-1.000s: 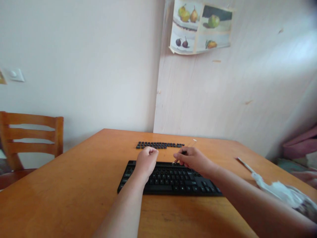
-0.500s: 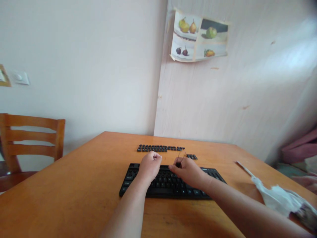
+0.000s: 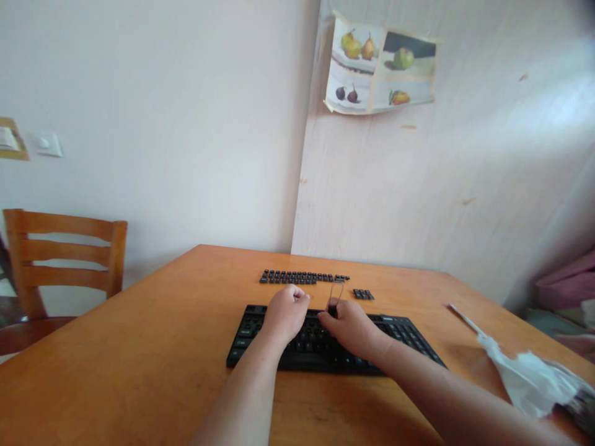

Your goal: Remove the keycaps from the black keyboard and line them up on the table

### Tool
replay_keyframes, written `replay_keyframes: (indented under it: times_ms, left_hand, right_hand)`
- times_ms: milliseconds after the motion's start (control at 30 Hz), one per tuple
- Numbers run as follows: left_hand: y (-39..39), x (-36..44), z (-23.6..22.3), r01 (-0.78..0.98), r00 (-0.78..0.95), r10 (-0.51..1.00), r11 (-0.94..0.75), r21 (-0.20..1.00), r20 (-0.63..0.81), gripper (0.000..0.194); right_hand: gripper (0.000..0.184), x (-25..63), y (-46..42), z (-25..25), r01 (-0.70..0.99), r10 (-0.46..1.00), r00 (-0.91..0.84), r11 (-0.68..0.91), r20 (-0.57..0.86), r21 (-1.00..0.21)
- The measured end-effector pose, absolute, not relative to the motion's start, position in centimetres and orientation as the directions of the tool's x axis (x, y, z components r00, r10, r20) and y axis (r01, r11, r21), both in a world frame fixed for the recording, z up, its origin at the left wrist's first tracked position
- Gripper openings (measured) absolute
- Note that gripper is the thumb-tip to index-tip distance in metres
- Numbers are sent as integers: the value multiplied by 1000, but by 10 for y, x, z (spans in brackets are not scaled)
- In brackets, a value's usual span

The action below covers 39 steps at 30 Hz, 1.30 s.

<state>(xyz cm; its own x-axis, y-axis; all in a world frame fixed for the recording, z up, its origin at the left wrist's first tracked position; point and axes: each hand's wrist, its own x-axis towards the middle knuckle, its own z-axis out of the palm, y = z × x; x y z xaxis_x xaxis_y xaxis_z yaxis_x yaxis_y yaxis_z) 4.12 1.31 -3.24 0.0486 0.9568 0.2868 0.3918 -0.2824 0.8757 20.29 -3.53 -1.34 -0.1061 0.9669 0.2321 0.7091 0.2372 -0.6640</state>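
A black keyboard (image 3: 316, 360) lies flat on the wooden table, and some of its keys look removed along the upper left part. Over its upper middle is my left hand (image 3: 287, 313), fingers curled shut; whatever is in them, if anything, is hidden. Just to the right, my right hand (image 3: 353, 328) is closed around the black handle of a wire keycap puller (image 3: 333, 307), whose thin wire loops point up and away from me. Behind the keyboard, loose black keycaps (image 3: 297, 277) stand in neat rows. A smaller group of keycaps (image 3: 363, 294) lies to their right.
At the table's right side lies a white plastic bag (image 3: 525, 378) with a thin stick-like end (image 3: 460, 314). A wooden chair (image 3: 69, 254) stands at the left. Fruit pictures (image 3: 381, 65) hang on the wall beyond the table (image 3: 153, 347).
The keycap puller has turned a little in my right hand, its wire loops now more upright. My left hand stays closed. The whole view has shifted slightly.
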Motion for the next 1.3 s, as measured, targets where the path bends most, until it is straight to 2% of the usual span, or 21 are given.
replay_keyframes:
  times_ms: [367,600,700,767,867,967,1133,1300]
  left_hand:
    - [12,42,-37,410,86,948,-314,856,306,13]
    - [10,42,-34,447,93,940,-334,830,328,13]
    - [6,45,-28,396,110,939,-342,852,326,12]
    - [2,48,-23,289,158,944,-325,901,290,15]
    - [-6,52,-18,92,286,939,-226,970,191,24]
    - [-11,54,-16,-14,374,921,-114,993,111,27]
    - [-12,54,-16,-69,375,923,-61,996,83,25]
    - [-9,53,-17,-85,370,926,-38,996,67,26]
  right_hand:
    - [17,213,-32,-31,536,986,36,119,163,-835]
    - [20,217,-30,-28,274,985,154,31,75,-961]
    - [25,217,-31,-24,196,977,176,84,119,-977]
    - [27,215,-33,-21,171,970,181,135,165,-976]
    - [29,212,-37,-16,145,961,177,190,214,-971]
    - [30,208,-39,-13,162,956,164,218,244,-962]
    - [32,206,-39,-17,195,950,131,257,284,-947]
    - [34,206,-39,-19,202,910,124,366,395,-908]
